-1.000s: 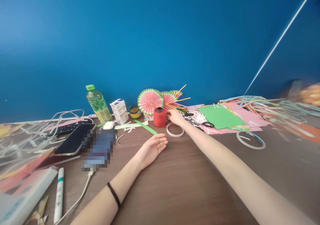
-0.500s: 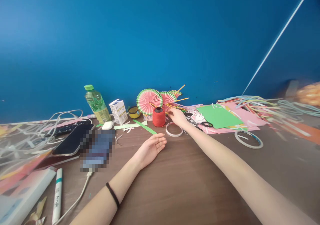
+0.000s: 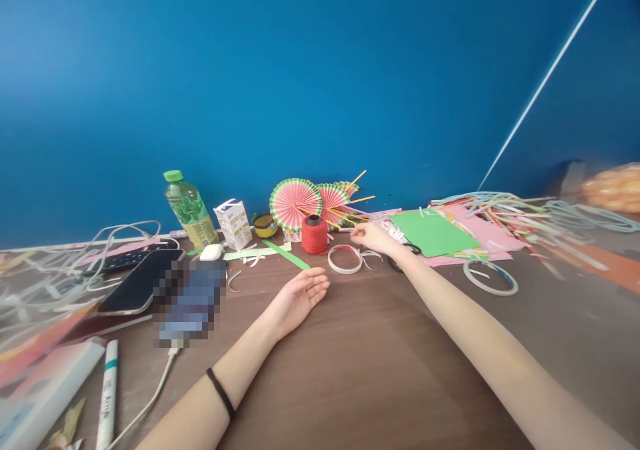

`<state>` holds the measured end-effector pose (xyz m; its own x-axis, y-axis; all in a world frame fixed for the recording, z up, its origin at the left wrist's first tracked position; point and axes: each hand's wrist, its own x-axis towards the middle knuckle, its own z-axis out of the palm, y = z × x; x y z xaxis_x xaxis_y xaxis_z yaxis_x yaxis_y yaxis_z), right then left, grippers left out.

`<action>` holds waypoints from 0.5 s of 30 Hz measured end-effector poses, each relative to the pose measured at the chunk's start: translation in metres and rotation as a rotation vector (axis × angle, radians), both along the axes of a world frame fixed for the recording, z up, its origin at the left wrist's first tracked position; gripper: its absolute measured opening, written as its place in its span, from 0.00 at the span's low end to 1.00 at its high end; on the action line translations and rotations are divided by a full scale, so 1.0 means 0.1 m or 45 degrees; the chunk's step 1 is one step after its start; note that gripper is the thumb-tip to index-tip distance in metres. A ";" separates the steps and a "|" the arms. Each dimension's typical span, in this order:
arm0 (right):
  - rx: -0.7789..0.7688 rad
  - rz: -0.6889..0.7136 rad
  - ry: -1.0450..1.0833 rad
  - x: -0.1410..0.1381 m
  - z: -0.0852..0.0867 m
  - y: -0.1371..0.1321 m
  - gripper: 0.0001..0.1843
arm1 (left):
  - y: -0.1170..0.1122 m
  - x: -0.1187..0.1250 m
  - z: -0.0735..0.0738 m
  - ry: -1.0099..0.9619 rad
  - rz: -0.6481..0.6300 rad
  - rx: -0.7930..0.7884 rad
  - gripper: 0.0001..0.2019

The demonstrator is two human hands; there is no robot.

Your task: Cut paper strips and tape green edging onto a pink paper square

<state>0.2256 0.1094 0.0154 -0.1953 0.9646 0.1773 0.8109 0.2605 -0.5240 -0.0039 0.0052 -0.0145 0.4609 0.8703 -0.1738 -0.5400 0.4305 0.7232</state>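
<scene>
My left hand (image 3: 297, 297) lies palm up on the brown table (image 3: 360, 370), fingers loosely apart and holding nothing. It has a black band on its wrist. My right hand (image 3: 374, 237) is stretched far forward, low over the table, fingers extended to the left with nothing visible in them. It is just right of a white tape ring (image 3: 345, 259) and a red thread spool (image 3: 314, 235). Behind the spool stand pink and green paper fans (image 3: 295, 203) with wooden sticks. A green paper sheet (image 3: 431, 232) lies to the right of my right hand.
At the left are a green-capped bottle (image 3: 189, 211), a small carton (image 3: 233, 224), a phone (image 3: 137, 283), cables (image 3: 75, 257) and a white marker (image 3: 107, 397). Another tape ring (image 3: 490, 277) and coloured paper strips (image 3: 530, 217) lie at the right. A blue wall rises behind.
My right hand has moved away from the red spool, to the right and a little towards the paper scraps. My left hand has stayed put, palm up.
</scene>
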 end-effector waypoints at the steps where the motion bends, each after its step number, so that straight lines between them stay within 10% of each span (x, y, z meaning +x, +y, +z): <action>1: -0.035 0.007 -0.022 0.01 -0.01 -0.02 0.04 | 0.00 0.00 0.00 0.007 0.008 -0.002 0.09; 11: -0.093 -0.068 -0.193 0.05 -0.23 0.03 0.03 | 0.01 0.05 0.01 0.197 0.073 0.055 0.10; 15: -0.078 -0.102 -0.204 0.11 -0.20 0.05 0.03 | 0.02 0.01 0.06 0.721 0.177 0.412 0.09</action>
